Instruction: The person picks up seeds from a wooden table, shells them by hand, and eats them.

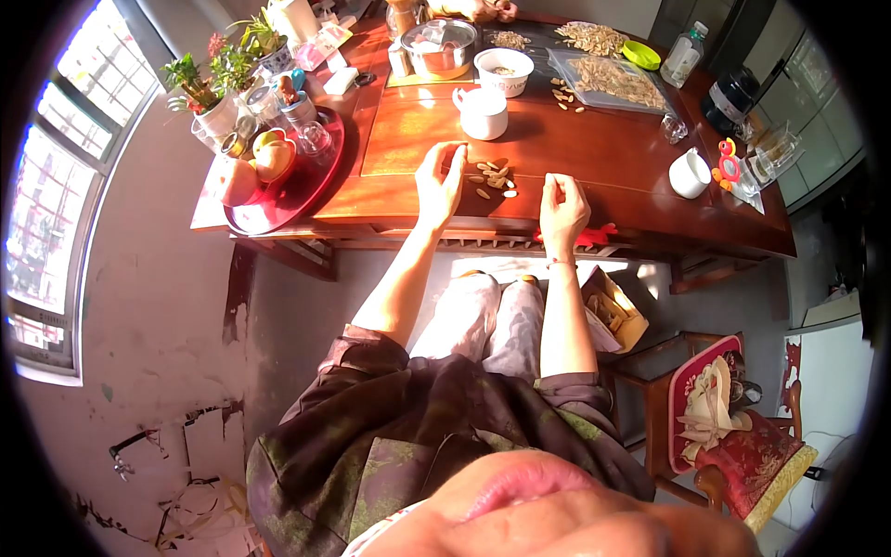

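My left hand (440,186) is over the table's front part, its fingers curved and thumb apart, with nothing visible in it. Just right of it lies a small heap of pale oblong pieces (497,174) that look like peanuts in the shell. My right hand (563,209) is raised at the table's front edge, right of the heap, fingers closed and tips pressed together. Whatever it may hold is hidden. Beyond the heap stands a white mug (484,115), and behind that a white tub (504,72) with small bits inside.
A red tray (331,158) with fruit and glasses is at left. More peanut-like pieces (613,82) lie on a clear plastic sheet at the back right, near a bottle (683,56). A white cup (690,174) stands at right. Below are a cardboard box (624,320) and a chair (687,408).
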A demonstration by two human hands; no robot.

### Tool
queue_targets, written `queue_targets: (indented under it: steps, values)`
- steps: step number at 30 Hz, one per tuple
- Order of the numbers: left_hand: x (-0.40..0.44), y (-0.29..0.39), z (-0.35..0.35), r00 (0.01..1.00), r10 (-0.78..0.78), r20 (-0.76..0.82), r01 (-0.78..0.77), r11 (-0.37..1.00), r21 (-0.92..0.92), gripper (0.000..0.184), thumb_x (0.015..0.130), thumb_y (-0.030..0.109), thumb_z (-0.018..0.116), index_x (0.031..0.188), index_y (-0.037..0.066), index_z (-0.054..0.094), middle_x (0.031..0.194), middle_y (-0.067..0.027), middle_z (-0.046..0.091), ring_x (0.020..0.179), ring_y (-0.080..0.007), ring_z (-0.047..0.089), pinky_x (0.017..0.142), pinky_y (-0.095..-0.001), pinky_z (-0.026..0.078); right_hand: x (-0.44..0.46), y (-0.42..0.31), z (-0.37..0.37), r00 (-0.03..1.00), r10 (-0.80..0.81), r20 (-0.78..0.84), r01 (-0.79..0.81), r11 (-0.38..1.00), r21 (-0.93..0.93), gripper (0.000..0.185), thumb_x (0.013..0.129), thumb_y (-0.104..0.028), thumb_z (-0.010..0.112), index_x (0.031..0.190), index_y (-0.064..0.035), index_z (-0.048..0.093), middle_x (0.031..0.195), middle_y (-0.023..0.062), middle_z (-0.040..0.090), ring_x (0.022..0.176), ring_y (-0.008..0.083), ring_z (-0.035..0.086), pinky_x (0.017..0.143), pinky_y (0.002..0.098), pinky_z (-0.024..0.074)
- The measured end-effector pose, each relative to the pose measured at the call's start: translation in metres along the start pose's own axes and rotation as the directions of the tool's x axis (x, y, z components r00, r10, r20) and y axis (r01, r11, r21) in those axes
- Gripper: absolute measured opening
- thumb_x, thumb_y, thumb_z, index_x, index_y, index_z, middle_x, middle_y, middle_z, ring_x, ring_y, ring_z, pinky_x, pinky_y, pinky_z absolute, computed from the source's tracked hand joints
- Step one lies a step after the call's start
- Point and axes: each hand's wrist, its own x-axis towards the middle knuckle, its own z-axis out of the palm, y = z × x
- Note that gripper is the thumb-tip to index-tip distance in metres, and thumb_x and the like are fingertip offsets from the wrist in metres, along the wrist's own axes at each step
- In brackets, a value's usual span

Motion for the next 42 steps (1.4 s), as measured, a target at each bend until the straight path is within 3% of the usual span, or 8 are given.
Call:
queue_targets:
  steps: [22, 26, 27, 30, 31, 35, 39, 42]
  values:
    - [-0.002, -0.008, 0.002, 0.999, -0.050, 0.003, 0.050, 0.998, -0.024, 0.011, 0.086, 0.010, 0.061, 0.090, -0.001, 0.062, 0.073, -0.0070, 0.059, 0.064, -0.0094, 0.055, 0.058, -0.0223, 0.043, 0.001, 0.000, -0.002, 0.998, 0.035, 0.047, -0.036, 0.999, 0.014, 0.006, 0.081, -0.011, 0.063, 0.083, -0.0053, 0.061, 0.076, 0.0109, 0.061, 0.070, 0.0285, 0.061, 0.063, 0.0330, 0.0476]
    - [0.000, -0.025, 0.004, 1.000, -0.005, -0.024, 0.005, 1.000, 0.016, 0.012, 0.086, 0.012, 0.062, 0.089, 0.000, 0.063, 0.073, -0.0093, 0.059, 0.064, -0.0126, 0.056, 0.059, -0.0244, 0.044, 0.000, 0.005, 0.001, 1.000, 0.006, 0.027, -0.005, 1.000, -0.028, 0.009, 0.082, -0.012, 0.065, 0.082, -0.0033, 0.062, 0.067, 0.0065, 0.059, 0.056, 0.0154, 0.055, 0.055, 0.0274, 0.0445]
    - [0.001, -0.023, 0.004, 0.999, 0.027, -0.024, -0.026, 0.999, 0.048, 0.011, 0.085, 0.012, 0.062, 0.088, 0.001, 0.063, 0.074, -0.0084, 0.059, 0.065, -0.0126, 0.056, 0.059, -0.0247, 0.044, 0.001, 0.000, -0.002, 0.993, 0.092, 0.074, -0.092, 0.996, -0.008, 0.007, 0.080, -0.012, 0.064, 0.081, -0.0056, 0.062, 0.075, 0.0097, 0.062, 0.069, 0.0272, 0.061, 0.063, 0.0332, 0.0472]
    - [0.000, -0.009, 0.005, 0.998, 0.069, 0.004, -0.069, 0.986, 0.153, 0.012, 0.084, 0.013, 0.064, 0.088, 0.002, 0.064, 0.075, -0.0075, 0.058, 0.065, -0.0128, 0.055, 0.059, -0.0249, 0.045, 0.001, -0.001, -0.004, 0.986, 0.130, 0.100, -0.131, 0.991, 0.001, 0.007, 0.080, -0.012, 0.064, 0.080, -0.0056, 0.062, 0.075, 0.0095, 0.062, 0.068, 0.0264, 0.061, 0.063, 0.0330, 0.0472]
    - [0.000, -0.004, 0.003, 0.993, 0.100, 0.063, -0.110, 0.977, 0.181, 0.013, 0.083, 0.013, 0.066, 0.091, 0.003, 0.065, 0.076, -0.0068, 0.057, 0.064, -0.0134, 0.054, 0.059, -0.0247, 0.044, 0.001, 0.005, 0.000, 0.998, 0.032, 0.045, -0.032, 0.999, -0.005, 0.010, 0.081, -0.012, 0.066, 0.080, -0.0027, 0.063, 0.065, 0.0041, 0.059, 0.052, 0.0101, 0.051, 0.052, 0.0252, 0.0420]
    - [0.001, 0.005, -0.016, 0.877, -0.046, 0.478, -0.091, 0.962, 0.259, 0.037, 0.076, 0.019, 0.071, 0.110, 0.007, 0.060, 0.105, -0.0125, 0.056, 0.090, -0.0231, 0.057, 0.078, -0.0346, 0.049, 0.001, 0.008, -0.001, 0.996, 0.015, 0.087, -0.019, 0.999, 0.042, 0.009, 0.079, -0.012, 0.068, 0.081, -0.0039, 0.065, 0.067, 0.0022, 0.060, 0.053, 0.0082, 0.050, 0.050, 0.0233, 0.0404]
    - [0.000, 0.007, -0.024, 0.819, 0.053, 0.572, -0.298, 0.890, 0.344, 0.054, 0.067, 0.018, 0.076, 0.116, 0.006, 0.056, 0.111, -0.0148, 0.054, 0.109, -0.0305, 0.048, 0.092, -0.0391, 0.043, 0.007, -0.016, -0.018, 0.919, 0.156, 0.361, -0.161, 0.987, -0.017, 0.019, 0.073, -0.022, 0.072, 0.087, -0.0104, 0.067, 0.069, 0.0027, 0.058, 0.062, 0.0163, 0.059, 0.057, 0.0298, 0.0463]
    - [0.004, 0.011, -0.019, 0.799, 0.035, 0.601, -0.282, 0.904, 0.322, 0.052, 0.068, 0.016, 0.075, 0.115, 0.004, 0.056, 0.110, -0.0155, 0.054, 0.107, -0.0307, 0.050, 0.091, -0.0380, 0.044, 0.006, -0.018, -0.018, 0.908, -0.011, 0.418, 0.033, 0.998, -0.047, 0.026, 0.070, -0.026, 0.074, 0.091, -0.0122, 0.066, 0.073, 0.0013, 0.057, 0.064, 0.0193, 0.059, 0.056, 0.0315, 0.0467]
